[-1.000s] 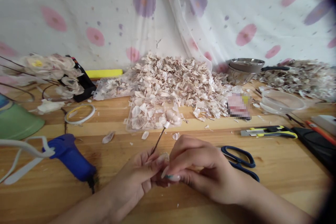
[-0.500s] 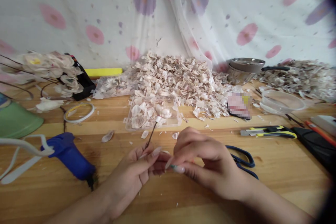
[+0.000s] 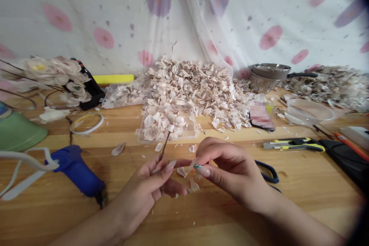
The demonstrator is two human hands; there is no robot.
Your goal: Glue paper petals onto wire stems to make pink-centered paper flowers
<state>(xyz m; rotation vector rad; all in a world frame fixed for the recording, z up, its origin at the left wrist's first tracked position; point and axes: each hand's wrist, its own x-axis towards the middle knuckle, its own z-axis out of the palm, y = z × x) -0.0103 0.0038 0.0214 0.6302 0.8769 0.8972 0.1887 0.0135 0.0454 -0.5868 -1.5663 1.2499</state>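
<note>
My left hand (image 3: 157, 180) is closed round a thin brown stem (image 3: 165, 146). The stem slants up out of the fingers and ends in a small white tip (image 3: 171, 127). To its right my right hand (image 3: 230, 173) has thumb and forefinger pinched together; whatever is between them is too small to make out. A left fingertip reaches close to that pinch. Below the fingertips are pale dried petals (image 3: 194, 185), partly covered by the hands. Beyond the stem, a clear plastic tray (image 3: 140, 135) holds loose petals.
A big petal heap (image 3: 193, 84) lies behind the tray. At left are a blue glue gun (image 3: 79, 171) and a tape roll (image 3: 100, 125). At right are scissors (image 3: 269, 171), partly behind my hand, a utility knife (image 3: 296, 145), a clear lid (image 3: 309, 111) and metal bowls (image 3: 271, 71).
My right hand has drawn slightly up and right, away from the left fingers. Pale petals under the fingertips now show. The stem's tip has shifted slightly left and up.
</note>
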